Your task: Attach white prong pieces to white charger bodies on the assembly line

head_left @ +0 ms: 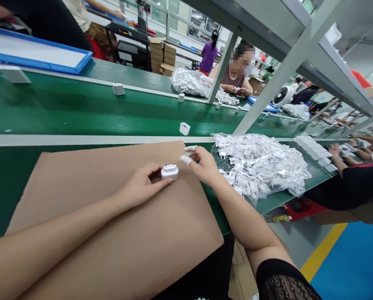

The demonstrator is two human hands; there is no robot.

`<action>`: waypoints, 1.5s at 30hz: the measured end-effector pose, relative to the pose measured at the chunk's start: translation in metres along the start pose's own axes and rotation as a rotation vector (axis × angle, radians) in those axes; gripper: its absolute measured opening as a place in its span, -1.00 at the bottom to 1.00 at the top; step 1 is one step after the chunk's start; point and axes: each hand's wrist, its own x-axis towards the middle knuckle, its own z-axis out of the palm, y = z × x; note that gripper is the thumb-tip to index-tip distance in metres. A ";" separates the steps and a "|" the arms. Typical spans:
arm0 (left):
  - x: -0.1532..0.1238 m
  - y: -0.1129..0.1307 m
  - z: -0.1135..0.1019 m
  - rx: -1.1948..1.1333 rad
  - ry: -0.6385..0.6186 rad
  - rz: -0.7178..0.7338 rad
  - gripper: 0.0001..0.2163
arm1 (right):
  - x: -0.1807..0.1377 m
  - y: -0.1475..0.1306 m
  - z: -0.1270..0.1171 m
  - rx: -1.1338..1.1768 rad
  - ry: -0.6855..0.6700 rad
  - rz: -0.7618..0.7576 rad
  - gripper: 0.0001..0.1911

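My left hand grips a white wall charger, its two metal prongs pointing up and away from me. The charger sits just above a brown cardboard sheet laid on the belt. My right hand is to the right of the charger and apart from it, with its fingers spread and white finger cots on at least two fingertips. It holds nothing. Just beyond those fingers lies a clear plastic bag heaped with small white parts.
A green conveyor belt runs across the view, carrying several white charger pieces. Grey metal shelf uprights rise beyond it. A co-worker's hands work across the belt near another plastic bag. More workers' arms show at the right edge.
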 end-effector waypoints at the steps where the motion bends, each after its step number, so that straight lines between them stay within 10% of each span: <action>1: 0.005 0.000 -0.003 -0.007 0.018 -0.027 -0.47 | 0.002 0.003 -0.010 -0.169 0.047 0.058 -0.69; 7: 0.070 -0.004 -0.052 0.236 0.297 -0.179 -0.52 | 0.008 0.028 -0.054 -0.831 0.068 0.576 -0.58; 14: 0.134 -0.050 -0.104 0.380 0.471 -0.348 -0.47 | 0.015 0.041 -0.060 -0.782 0.032 0.581 -0.60; 20: 0.137 -0.044 -0.084 0.564 0.813 -0.093 -0.16 | 0.010 0.027 -0.066 -0.748 0.155 0.461 -0.59; 24: 0.157 -0.028 -0.060 0.706 0.447 0.217 -0.24 | 0.002 0.014 -0.052 -0.444 0.219 0.147 -0.56; 32: 0.211 -0.020 -0.049 0.724 -0.079 0.079 -0.49 | -0.010 0.003 -0.013 0.075 -0.330 -0.073 -0.81; 40: 0.126 0.011 -0.042 0.612 0.081 0.144 -0.61 | -0.005 0.018 0.003 0.057 -0.235 -0.081 -0.67; 45: 0.046 0.019 -0.020 0.500 0.008 0.212 -0.65 | 0.008 0.020 0.002 0.388 -0.112 0.235 -0.82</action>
